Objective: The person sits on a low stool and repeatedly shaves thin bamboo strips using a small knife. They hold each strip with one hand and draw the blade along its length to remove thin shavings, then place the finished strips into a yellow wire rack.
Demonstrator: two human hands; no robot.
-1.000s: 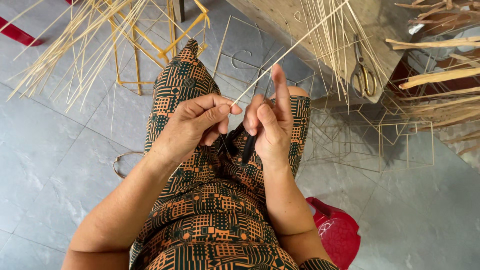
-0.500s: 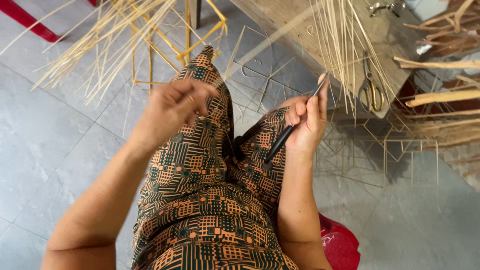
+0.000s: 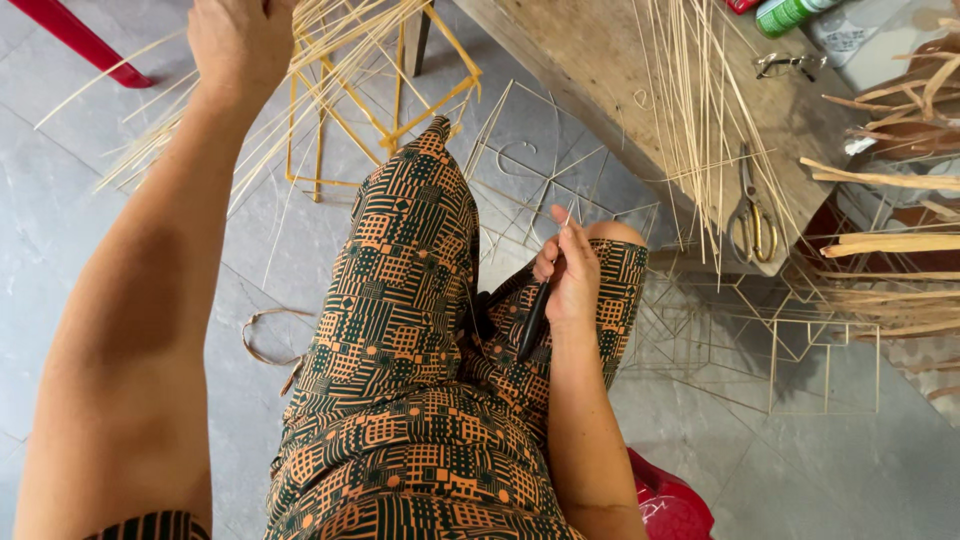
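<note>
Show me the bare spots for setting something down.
Bare grey floor tiles lie left of the left forearm. Bare wooden tabletop lies left of the bamboo strips. It is crowded by the scissors and the wire frames.

My left hand (image 3: 240,40) gripped the pale bamboo strips (image 3: 340,40) fanned above the floor. My right hand (image 3: 570,275) held 1 black-handled knife (image 3: 533,322), slanted over my knee.
</note>
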